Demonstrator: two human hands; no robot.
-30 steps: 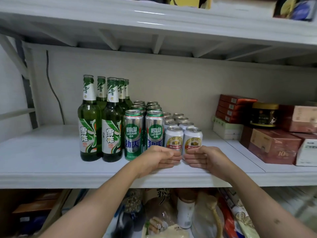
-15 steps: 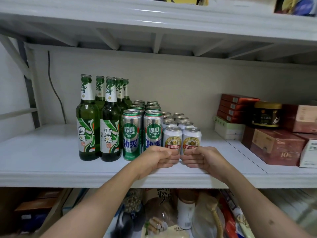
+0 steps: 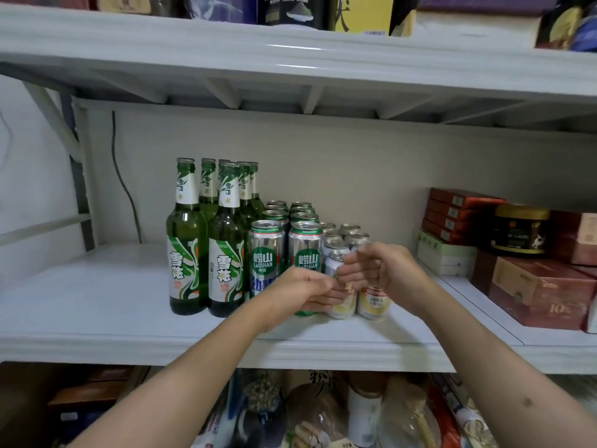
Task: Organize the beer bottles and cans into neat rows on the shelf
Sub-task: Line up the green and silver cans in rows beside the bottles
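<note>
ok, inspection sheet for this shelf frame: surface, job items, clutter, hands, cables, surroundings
Surface: white shelf, bare at left.
Job items: green bottles, tall cans and short cans upright in rows running front to back.
Clutter: red boxes, dark jar at right.
Hands: left hand and right hand raised before the cans, fingers curled; a hold cannot be told.
Cables: dark cable on back wall.
Surroundings: stocked shelves above and below.

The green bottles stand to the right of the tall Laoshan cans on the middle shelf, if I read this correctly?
Not quite: the head view shows the green bottles standing to the left of the tall Laoshan cans, on the middle shelf.
</note>
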